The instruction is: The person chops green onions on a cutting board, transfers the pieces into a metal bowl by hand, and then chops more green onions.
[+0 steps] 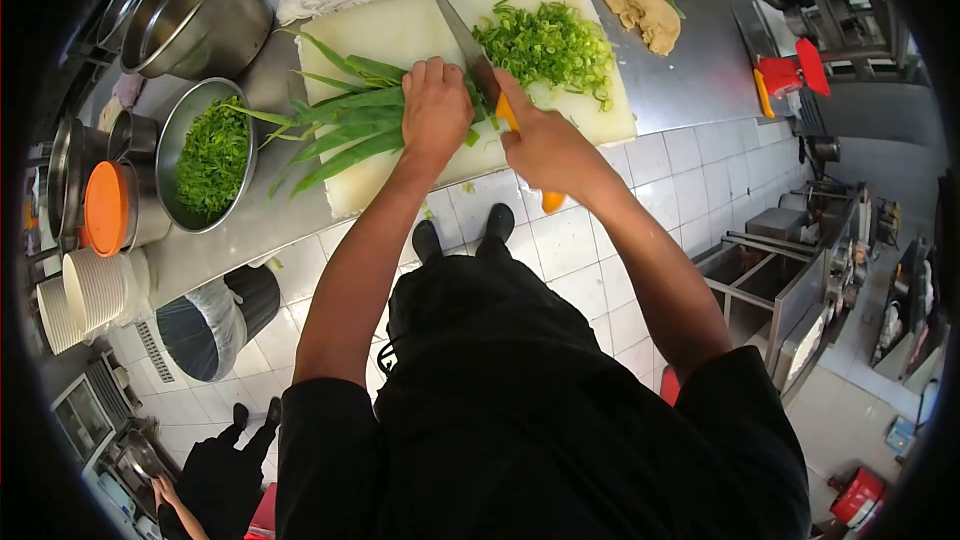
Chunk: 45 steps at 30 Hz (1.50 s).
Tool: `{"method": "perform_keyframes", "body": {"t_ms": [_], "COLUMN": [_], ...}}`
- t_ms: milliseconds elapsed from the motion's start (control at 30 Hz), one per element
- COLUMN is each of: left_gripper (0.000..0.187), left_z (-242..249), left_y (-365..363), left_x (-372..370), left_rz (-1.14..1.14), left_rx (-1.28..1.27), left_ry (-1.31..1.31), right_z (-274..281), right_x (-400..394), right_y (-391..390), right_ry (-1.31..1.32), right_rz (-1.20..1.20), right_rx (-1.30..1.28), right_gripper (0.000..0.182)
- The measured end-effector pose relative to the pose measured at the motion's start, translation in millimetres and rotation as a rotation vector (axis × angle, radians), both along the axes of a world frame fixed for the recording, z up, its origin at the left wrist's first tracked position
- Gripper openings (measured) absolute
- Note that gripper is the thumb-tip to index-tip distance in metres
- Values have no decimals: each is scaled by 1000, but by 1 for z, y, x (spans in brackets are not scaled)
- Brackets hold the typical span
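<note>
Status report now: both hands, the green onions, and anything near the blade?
Left hand pressing green onions on cutting board. Right hand gripping knife. Chopped pile beside blade; left fingers close to it.

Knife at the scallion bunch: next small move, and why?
Probably slide the left hand back along the scallions and cut again: the knife in the right hand sits at its fingertips, uncut stalks remain, chopped pile beyond.

White tiled floor (600, 270), steel counter (690, 70), metal sink unit (770, 280).
</note>
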<state>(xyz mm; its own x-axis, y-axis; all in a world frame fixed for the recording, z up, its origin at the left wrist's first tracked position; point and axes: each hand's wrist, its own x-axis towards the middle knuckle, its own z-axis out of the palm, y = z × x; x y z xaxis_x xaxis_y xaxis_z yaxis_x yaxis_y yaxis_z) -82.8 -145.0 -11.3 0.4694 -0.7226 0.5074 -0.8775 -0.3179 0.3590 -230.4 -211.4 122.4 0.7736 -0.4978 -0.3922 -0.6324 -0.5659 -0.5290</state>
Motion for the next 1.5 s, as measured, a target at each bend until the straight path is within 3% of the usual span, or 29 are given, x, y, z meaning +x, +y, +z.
{"method": "perform_keyframes", "body": {"t_ms": [67, 200, 400, 433, 500, 600, 700, 867, 933, 1033, 1133, 1233, 1300, 1433, 1500], "left_gripper": [12, 13, 11, 11, 11, 9, 7, 6, 7, 9, 10, 9, 9, 8, 8], "left_z": [1, 0, 3, 3, 2, 2, 5, 6, 8, 5, 4, 4, 5, 6, 3], "left_y": [1, -1, 7, 9, 16, 14, 15, 18, 15, 17, 15, 15, 16, 17, 16], "left_x": [0, 0, 6, 8, 14, 9, 9, 8, 11, 12, 11, 11, 10, 8, 11], "left_rz": [5, 22, 16, -1, -25, 32, 24, 2, -3, -1, 15, 10, 10, -10, -11], "left_rx": [-6, -13, -117, -80, 2, 22, 62, 68, 38, 5, 40, 32, 13, 15, 19], "left_ry": [25, 30, 148, 57, -126, -7, 18, 18, -1, -23, 2, 24, 19, 30, 24], "right_z": [6, 49, 6, 3, -3, -4, -42, -58, -44, 24, 62, -7, -39, -52, -24], "right_x": [-18, -18, -32, -32, -32, -29, -28, 23, 28, 15, -3, -28, -22, 14, 17], "right_y": [16, 45, 51, 51, 51, 50, 46, -2, -12, 5, 37, 50, 39, 2, -1], "right_ry": [21, 166, 44, 52, 58, 99, -66, -143, -172, 110, 261, 109, 5, -161, -59], "right_rz": [42, -147, -39, -35, -33, -20, 27, 40, 88, -14, -79, -2, 0, 60, -11], "right_rx": [-104, 245, 5, -19, -47, -52, -123, -80, -116, 148, 248, 16, 24, -67, 102], "right_gripper": [77, 76, 79, 80, 83, 87, 83, 83, 82, 82, 81, 84, 83, 82, 81]}}
